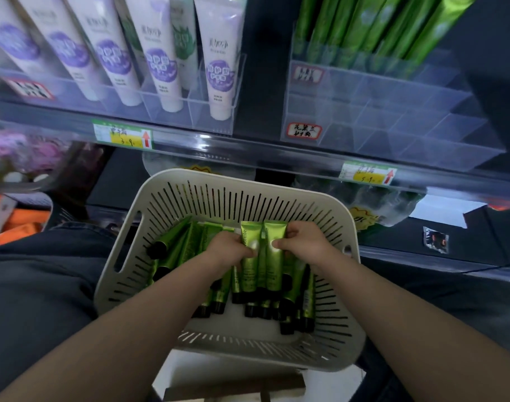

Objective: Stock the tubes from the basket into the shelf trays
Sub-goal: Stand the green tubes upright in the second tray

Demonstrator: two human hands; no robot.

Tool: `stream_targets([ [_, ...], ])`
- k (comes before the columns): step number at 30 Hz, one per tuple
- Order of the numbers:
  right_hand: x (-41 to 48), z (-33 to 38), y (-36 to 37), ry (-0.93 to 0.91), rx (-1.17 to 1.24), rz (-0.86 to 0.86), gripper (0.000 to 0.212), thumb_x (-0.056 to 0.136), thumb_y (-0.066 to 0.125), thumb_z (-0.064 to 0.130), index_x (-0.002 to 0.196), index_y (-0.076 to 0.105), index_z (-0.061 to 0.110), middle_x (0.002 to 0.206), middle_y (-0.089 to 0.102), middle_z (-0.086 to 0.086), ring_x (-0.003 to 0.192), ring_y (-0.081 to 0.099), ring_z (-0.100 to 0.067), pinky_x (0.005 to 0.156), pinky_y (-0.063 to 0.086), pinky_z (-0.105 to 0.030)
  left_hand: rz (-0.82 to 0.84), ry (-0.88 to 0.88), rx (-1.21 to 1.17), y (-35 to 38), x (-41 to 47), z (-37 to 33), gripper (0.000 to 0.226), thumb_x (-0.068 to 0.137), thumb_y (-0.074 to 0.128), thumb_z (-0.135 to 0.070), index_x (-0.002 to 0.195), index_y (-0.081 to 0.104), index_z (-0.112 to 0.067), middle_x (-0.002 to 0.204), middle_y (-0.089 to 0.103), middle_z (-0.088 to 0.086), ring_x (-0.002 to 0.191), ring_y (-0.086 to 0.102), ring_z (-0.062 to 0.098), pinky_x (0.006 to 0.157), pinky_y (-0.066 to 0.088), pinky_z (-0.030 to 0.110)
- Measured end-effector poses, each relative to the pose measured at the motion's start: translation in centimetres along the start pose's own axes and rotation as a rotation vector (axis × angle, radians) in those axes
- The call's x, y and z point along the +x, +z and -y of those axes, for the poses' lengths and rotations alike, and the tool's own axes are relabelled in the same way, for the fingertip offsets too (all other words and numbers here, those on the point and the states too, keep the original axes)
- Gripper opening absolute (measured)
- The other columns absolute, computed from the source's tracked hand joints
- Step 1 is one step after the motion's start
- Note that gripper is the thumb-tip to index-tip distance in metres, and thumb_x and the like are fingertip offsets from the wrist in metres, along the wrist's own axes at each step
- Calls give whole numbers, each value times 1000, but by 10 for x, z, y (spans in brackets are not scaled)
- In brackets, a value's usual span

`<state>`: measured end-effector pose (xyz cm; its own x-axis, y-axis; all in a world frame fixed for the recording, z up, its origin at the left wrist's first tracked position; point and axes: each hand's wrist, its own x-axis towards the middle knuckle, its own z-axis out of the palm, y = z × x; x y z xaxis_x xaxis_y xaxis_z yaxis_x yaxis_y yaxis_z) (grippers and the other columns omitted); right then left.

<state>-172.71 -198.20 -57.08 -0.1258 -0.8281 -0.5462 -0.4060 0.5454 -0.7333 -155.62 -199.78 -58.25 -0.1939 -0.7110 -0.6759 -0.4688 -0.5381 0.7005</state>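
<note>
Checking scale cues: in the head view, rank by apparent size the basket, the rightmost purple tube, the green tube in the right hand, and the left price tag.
1. basket
2. purple tube, top cropped
3. green tube and price tag: look alike, unranked

green tubes (272,256), black caps | slotted cream basket (248,198) | white-purple tubes (216,68)

Green tubes (249,253) heaped in basket (236,184)

Glossy green tubes (251,256), matt plastic basket (248,181)
</note>
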Motion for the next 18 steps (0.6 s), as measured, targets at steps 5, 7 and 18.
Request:
stream_targets([
  [5, -16, 14, -13, -68, 6, 7, 14, 75, 76, 9, 86, 67, 12, 92, 70, -12, 83, 65, -23, 80, 52, -38, -21, 73, 6, -12, -18, -14, 7, 82, 69, -9, 87, 66, -9, 87, 66, 7, 82, 62, 20, 75, 53, 31],
  [7, -22, 19, -19, -90, 0, 9, 18, 75, 76, 11, 90, 66, 9, 93, 70, -11, 87, 65, -25, 83, 53, -39, -43, 112, 3, -17, -25, -22, 9, 81, 70, -8, 81, 62, -12, 81, 63, 4, 73, 59, 14, 66, 51, 25],
  [18, -59, 50, -52, -234, 83, -48, 22, 74, 76, 11, 94, 68, 10, 92, 71, -5, 89, 67, -18, 82, 54, -32, -62, 317, 60, -26, -68, -74, 8, 86, 65, -15, 93, 66, -11, 94, 70, 10, 87, 67, 21, 77, 55, 28],
])
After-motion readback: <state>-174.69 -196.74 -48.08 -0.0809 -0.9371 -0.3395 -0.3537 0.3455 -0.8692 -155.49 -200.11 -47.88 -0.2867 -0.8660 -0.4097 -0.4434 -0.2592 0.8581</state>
